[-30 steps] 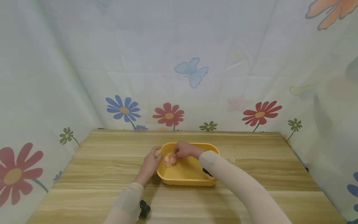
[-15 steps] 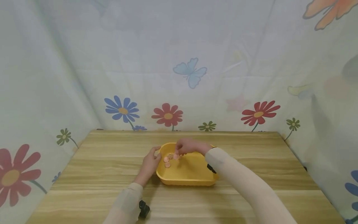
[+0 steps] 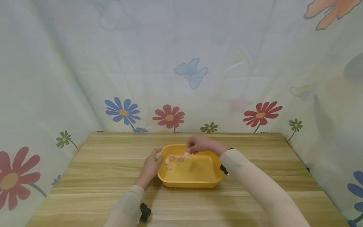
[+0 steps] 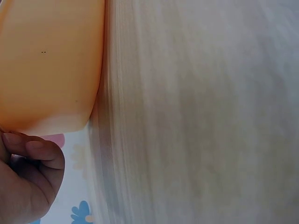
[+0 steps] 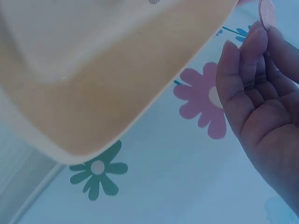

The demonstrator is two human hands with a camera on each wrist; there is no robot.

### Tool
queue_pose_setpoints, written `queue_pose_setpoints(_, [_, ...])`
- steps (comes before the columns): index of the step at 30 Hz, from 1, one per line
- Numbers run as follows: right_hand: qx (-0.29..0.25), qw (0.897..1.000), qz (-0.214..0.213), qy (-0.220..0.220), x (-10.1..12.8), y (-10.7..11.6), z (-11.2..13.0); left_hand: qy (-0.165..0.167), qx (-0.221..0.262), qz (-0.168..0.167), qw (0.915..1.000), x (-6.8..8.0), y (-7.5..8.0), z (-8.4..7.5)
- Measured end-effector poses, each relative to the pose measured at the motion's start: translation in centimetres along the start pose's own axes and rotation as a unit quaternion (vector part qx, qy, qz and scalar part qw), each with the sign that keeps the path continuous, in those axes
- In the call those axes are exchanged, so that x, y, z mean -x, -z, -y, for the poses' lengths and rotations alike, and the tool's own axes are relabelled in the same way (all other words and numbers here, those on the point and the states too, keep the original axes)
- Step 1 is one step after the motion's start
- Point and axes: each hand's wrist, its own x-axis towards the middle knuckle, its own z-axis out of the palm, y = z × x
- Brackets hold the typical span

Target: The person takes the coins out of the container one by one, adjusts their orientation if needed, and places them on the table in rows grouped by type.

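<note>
A shallow yellow plastic tray (image 3: 188, 184) sits on the table. Its left rim is gripped by my left hand (image 3: 151, 164), whose fingers (image 4: 44, 151) curl at the tray edge in the left wrist view. Above the tray's back part, my right hand (image 3: 199, 143) pinches a copper-coloured coin (image 3: 187, 154) between thumb and fingertips. In the right wrist view that coin (image 5: 267, 13) stands edge-up, with faint raised marks on its face. Several more coins (image 3: 169, 167) lie on the tray floor toward its left and back left side.
The wood-grain table (image 3: 113, 183) runs to a flower-printed cloth (image 3: 195, 94) that hangs behind and at both sides. A dark wrist-worn device (image 3: 145, 212) shows under the left sleeve, and another (image 3: 224, 170) by the right cuff.
My right hand has risen from the coins at the tray's left and moved right and back, carrying one coin. Coins it had covered now show. The left hand stays on the rim.
</note>
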Motion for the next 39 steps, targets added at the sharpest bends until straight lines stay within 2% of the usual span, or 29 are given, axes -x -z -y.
queue_pose_setpoints(10, [-0.013,1.000,0.013,0.001,3.0,1.4,-1.5,0.004,0.004,0.003,1.0000,0.2,0.0,-0.1])
queue_pose_setpoints(19, [-0.036,0.999,-0.010,0.007,5.4,2.0,-3.6,0.009,0.005,0.004,0.9999,0.3,0.0,-0.1])
queue_pose_setpoints(30, [-0.065,0.996,-0.052,-0.017,8.0,1.3,-5.4,0.007,-0.001,0.000,1.0000,0.2,0.1,-0.3])
queue_pose_setpoints(35, [-0.070,0.995,-0.068,-0.008,8.9,1.1,-6.3,0.009,-0.002,0.002,1.0000,0.2,0.1,-0.4])
queue_pose_setpoints(39, [-0.079,0.994,-0.073,-0.018,9.7,0.8,-7.0,0.013,-0.003,0.002,0.9999,0.3,0.1,-0.5])
